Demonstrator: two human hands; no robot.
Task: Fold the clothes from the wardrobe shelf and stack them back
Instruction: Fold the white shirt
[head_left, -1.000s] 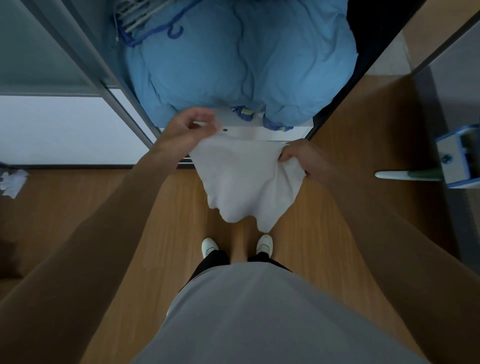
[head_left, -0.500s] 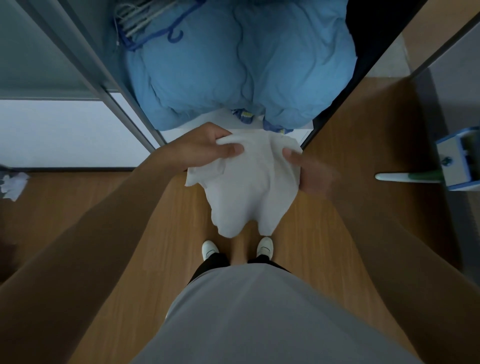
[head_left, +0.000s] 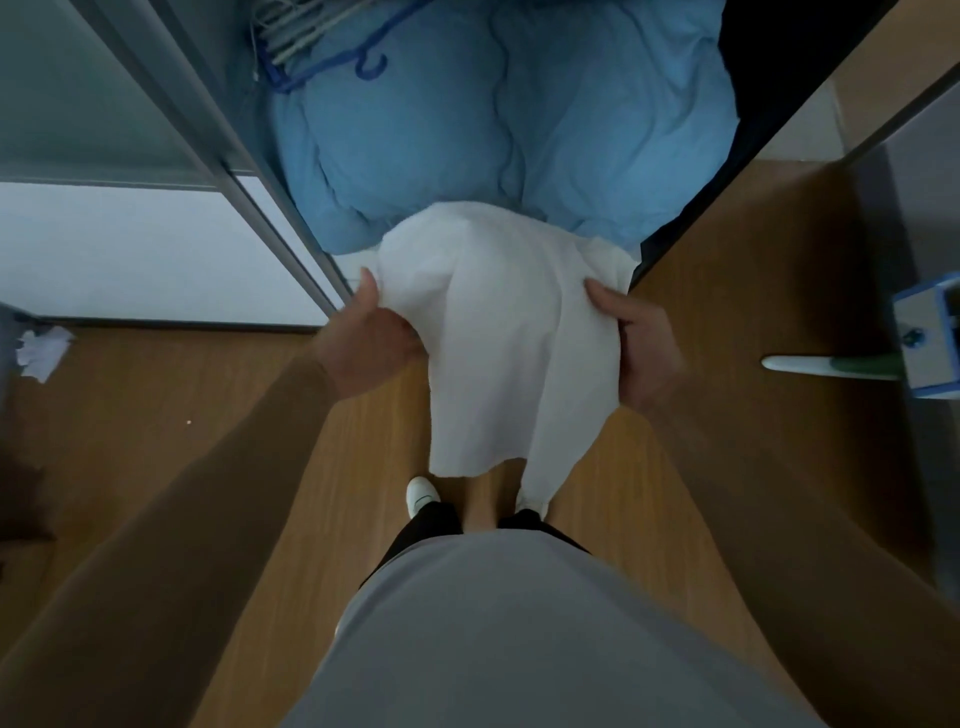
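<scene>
Here the white cloth hangs between both hands, left hand and right hand.

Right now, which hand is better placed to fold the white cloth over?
Right, probably. The right hand grips the narrower flap of the white cloth, already creased apart; it can swing across while the left hand anchors the wider panel.

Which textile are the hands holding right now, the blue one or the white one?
The white cloth: the left hand and right hand grip its side edges. The blue bedding lies beyond it, in neither hand.
</scene>
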